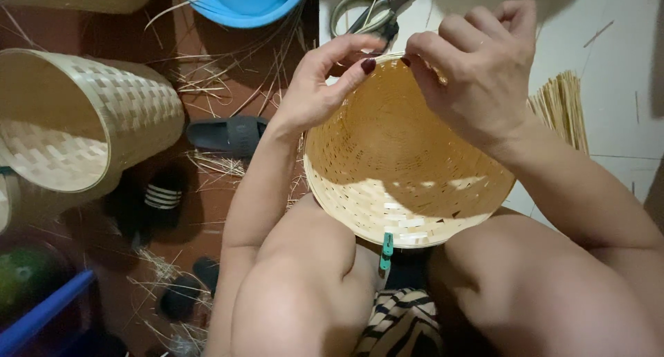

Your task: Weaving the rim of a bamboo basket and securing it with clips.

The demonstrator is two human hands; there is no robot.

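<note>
A round woven bamboo basket (387, 170) rests between my knees, its opening facing up. Both hands meet at its far rim. My left hand (321, 80) pinches the rim with thumb and forefinger, nails painted dark red. My right hand (477, 66) curls over the rim just to the right, fingers closed on the edge strip. A small green clip (386, 250) is clamped to the near rim.
A larger woven basket (76, 122) lies on its side at left. A blue basin (242, 1) and scissors (373, 14) lie beyond. Dark sandals (228, 135) and loose bamboo strips litter the brown floor. A bundle of strips (561, 104) lies at right.
</note>
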